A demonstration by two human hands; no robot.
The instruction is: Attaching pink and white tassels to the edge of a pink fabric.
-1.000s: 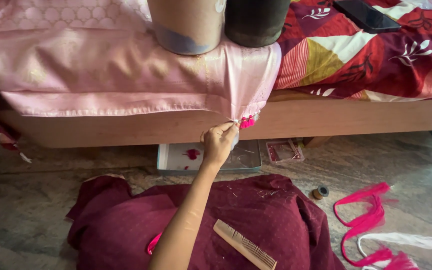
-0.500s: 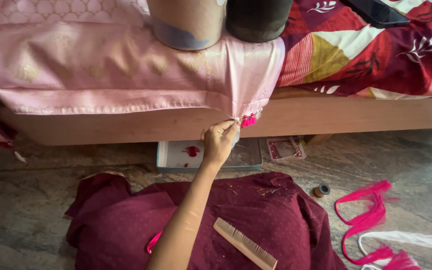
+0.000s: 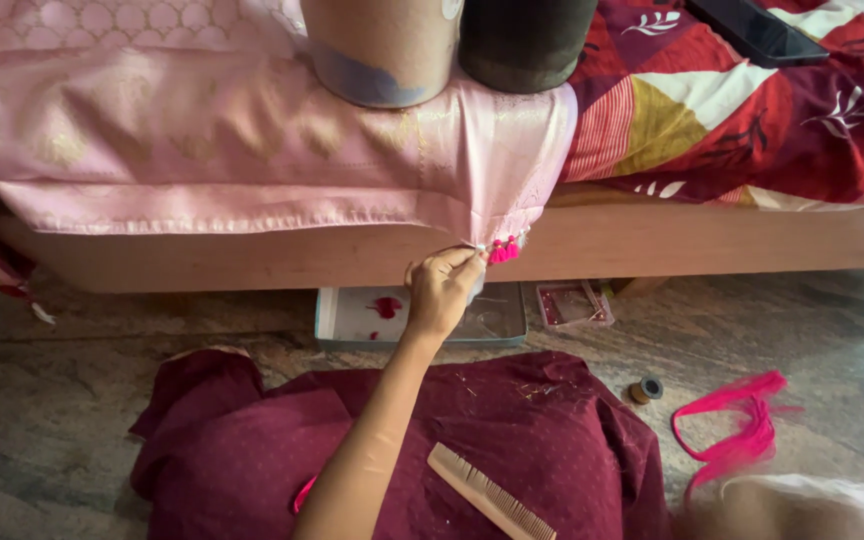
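My left hand (image 3: 442,292) reaches up to the hanging corner of a pale pink patterned cloth (image 3: 202,150) draped over the bed's edge. Its fingertips pinch the cloth's hem right beside a few small bright pink tassels (image 3: 503,250). My arm stretches up from the lower middle of the view, over a maroon dotted cloth (image 3: 512,430) spread on the floor. A wooden comb (image 3: 490,495) lies on that maroon cloth. My right hand is not visible; a blurred tan shape at the bottom right edge cannot be identified.
Two cylindrical containers, a tan one (image 3: 382,45) and a dark one (image 3: 524,40), stand on the bed. A shallow tray (image 3: 352,325) and a small clear box (image 3: 572,303) lie under the wooden bed frame (image 3: 732,240). A thread spool (image 3: 645,389) and pink threads (image 3: 742,430) lie on the stone floor.
My left hand stays pinched at the cloth's corner by the tassels. The view has shifted slightly; nothing was let go or picked up.
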